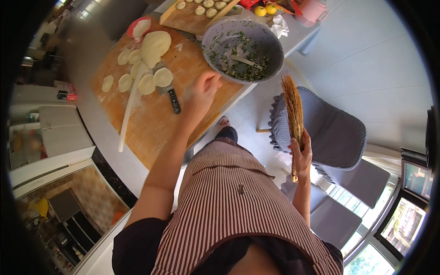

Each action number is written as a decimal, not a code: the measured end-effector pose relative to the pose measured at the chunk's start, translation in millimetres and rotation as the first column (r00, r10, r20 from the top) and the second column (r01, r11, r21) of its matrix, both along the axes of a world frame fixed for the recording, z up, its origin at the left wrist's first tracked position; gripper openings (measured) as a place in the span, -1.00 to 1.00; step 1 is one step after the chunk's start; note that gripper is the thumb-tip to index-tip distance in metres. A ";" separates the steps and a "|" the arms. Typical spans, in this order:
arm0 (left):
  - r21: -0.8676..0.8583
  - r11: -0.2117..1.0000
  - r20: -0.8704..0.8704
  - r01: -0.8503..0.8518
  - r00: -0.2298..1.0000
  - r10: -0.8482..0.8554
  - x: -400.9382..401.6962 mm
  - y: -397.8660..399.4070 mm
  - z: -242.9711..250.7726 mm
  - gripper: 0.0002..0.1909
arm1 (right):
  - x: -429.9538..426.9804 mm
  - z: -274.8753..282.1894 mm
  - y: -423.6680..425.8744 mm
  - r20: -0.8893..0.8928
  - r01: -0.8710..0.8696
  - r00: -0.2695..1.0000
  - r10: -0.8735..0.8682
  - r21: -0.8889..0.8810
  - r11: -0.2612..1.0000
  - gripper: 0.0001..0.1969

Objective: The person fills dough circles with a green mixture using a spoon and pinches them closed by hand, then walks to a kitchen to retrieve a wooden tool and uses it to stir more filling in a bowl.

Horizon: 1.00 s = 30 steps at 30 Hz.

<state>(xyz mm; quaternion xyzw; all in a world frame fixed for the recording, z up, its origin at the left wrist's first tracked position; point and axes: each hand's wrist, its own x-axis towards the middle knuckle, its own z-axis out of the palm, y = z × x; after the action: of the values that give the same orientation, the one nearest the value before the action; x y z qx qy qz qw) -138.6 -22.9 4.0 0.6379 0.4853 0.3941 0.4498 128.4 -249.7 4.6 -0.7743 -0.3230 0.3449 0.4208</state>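
My right hand grips a straw hand brush near its bound lower end, bristles pointing up and away, beside the table. My left hand, blurred, is over the wooden board close to the rim of a grey bowl. Its fingers curl inward, and I cannot tell whether anything is between them. A black-handled cleaver lies left of it, its blade partly covered by a dough round. Across other rounds rests a pale rolling pin. Behind them spreads a larger piece of dough.
Green chopped filling and a spoon are in the bowl. A red bowl of flour sits at the board's far corner. Beyond stands a wooden tray of filled buns. A grey-covered chair is at my right.
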 end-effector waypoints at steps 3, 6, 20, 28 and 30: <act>0.470 0.845 -0.364 0.254 0.928 -0.077 62.3 70.9 -14.6 -0.88 | 28.3 -7.4 13.7 0.071 -0.034 0.997 0.029 0.074 0.997 -0.43; 0.237 0.834 -0.738 0.499 0.651 -0.180 119.1 126.5 -47.9 -0.87 | 39.9 7.8 38.2 0.115 -0.038 0.993 0.031 0.056 0.998 -0.44; 0.066 0.713 -0.953 0.698 0.255 -0.162 163.9 180.7 -120.7 -0.84 | 135.1 13.3 172.4 0.120 -0.189 0.976 0.183 0.040 0.981 -0.45; -0.076 0.874 -0.807 0.480 0.486 -0.337 140.3 175.3 -67.7 -0.88 | 171.6 0.1 265.4 0.293 -0.563 0.800 0.523 0.065 0.824 -0.43; -0.118 0.948 -0.683 0.294 0.669 -0.293 134.9 166.2 -49.1 -0.83 | 163.0 8.0 283.3 0.389 -0.710 0.668 0.635 0.077 0.700 -0.38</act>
<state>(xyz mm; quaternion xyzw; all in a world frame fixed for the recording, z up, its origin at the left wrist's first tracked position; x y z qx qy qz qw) -3.7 143.3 -45.1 0.8085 0.5085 0.0496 0.2920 291.4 33.6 12.6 -0.5935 -0.6893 0.3020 0.2852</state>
